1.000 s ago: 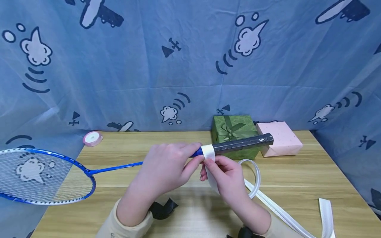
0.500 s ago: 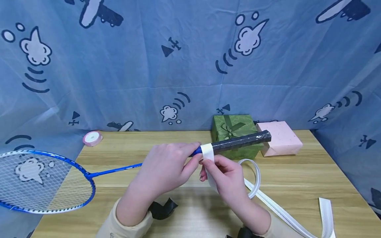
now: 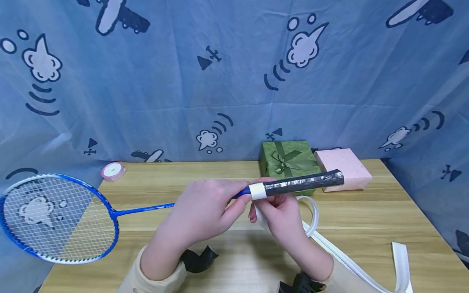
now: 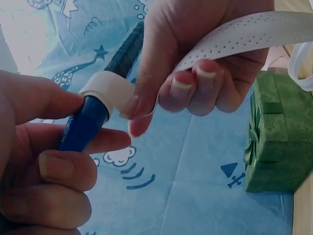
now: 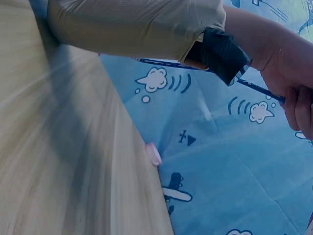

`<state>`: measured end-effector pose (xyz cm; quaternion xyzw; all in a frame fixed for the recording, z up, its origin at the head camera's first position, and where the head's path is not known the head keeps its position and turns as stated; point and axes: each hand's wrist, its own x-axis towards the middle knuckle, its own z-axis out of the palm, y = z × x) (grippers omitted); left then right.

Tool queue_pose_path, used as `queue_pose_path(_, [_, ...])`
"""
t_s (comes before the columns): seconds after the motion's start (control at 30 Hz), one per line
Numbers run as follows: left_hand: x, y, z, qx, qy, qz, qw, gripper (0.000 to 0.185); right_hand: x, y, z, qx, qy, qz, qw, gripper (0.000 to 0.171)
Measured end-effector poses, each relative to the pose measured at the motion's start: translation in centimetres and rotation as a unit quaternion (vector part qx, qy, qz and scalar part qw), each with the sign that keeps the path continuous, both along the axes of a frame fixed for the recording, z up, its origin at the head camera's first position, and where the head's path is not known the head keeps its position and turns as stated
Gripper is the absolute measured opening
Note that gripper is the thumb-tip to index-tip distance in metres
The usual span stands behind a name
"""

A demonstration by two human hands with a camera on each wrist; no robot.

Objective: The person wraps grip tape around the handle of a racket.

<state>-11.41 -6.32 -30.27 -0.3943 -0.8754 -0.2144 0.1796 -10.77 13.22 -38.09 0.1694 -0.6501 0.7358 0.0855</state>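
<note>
A blue badminton racket (image 3: 55,217) is held level over the wooden table (image 3: 366,215), its dark handle (image 3: 304,183) pointing right. A turn of white grip tape (image 3: 258,190) circles the handle where it meets the blue cone (image 4: 83,127). My left hand (image 3: 238,199) grips that cone and the shaft. Just under the handle, my right hand (image 3: 261,207) pinches the loose white perforated tape (image 4: 259,34) close to the wrap. The rest of the tape (image 3: 348,260) trails across the table to the right.
A green gift box with a bow (image 3: 287,162) and a pink box (image 3: 344,173) stand behind the handle. A pink ribbon roll (image 3: 112,171) lies at the table's far left corner. Blue patterned cloth (image 3: 234,81) hangs all around.
The racket has rolled about its shaft, so the strung head now faces me more fully. The handle end has dipped slightly, and my right hand's fingers have moved behind the handle.
</note>
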Motion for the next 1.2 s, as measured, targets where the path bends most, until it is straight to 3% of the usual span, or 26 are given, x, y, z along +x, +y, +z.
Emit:
queue_pose_path(0.13, [-0.08, -0.19, 0.02, 0.003, -0.013, -0.004, 0.9999, 0.026, -0.19, 0.11, -0.26, -0.025, 0.012, 0.043, 0.999, 0.043])
queue_pose_path(0.2, [-0.12, -0.25, 0.04, 0.005, -0.016, 0.000, 0.9999, 0.021, -0.16, 0.07, -0.43, -0.022, 0.020, 0.068, 0.997, 0.049])
queue_pose_path(0.4, [-0.13, -0.26, 0.17, 0.004, -0.030, 0.008, 0.9995, 0.019, -0.07, 0.16, -0.73, -0.014, 0.029, 0.105, 0.994, 0.056])
queue_pose_path(0.57, [-0.05, -0.20, 0.13, 0.001, -0.041, -0.015, 0.9990, 0.022, -0.28, 0.49, -0.77, -0.019, 0.044, 0.112, 0.993, 0.057])
queue_pose_path(0.77, [0.08, -0.24, 0.02, 0.010, -0.054, -0.030, 0.9980, 0.020, -0.52, 0.59, -0.62, -0.022, 0.075, 0.109, 0.991, 0.055])
queue_pose_path(0.83, [0.11, -0.26, 0.02, 0.018, -0.059, -0.035, 0.9975, 0.023, -0.58, 0.57, -0.57, -0.014, 0.060, 0.099, 0.993, 0.052])
queue_pose_path(0.9, [0.18, -0.29, 0.01, 0.027, -0.060, -0.047, 0.9967, 0.023, -0.71, 0.56, -0.59, -0.014, 0.015, 0.091, 0.996, 0.048])
queue_pose_path(1.03, [0.39, -0.40, 0.10, 0.039, -0.059, -0.073, 0.9948, 0.021, -0.89, 0.53, -0.81, 0.024, -0.029, 0.036, 0.999, 0.044])
queue_pose_path(1.2, [0.39, -0.40, 0.33, 0.033, -0.061, -0.055, 0.9961, 0.019, -0.28, 0.51, -1.03, 0.017, -0.006, 0.036, 0.999, 0.042])
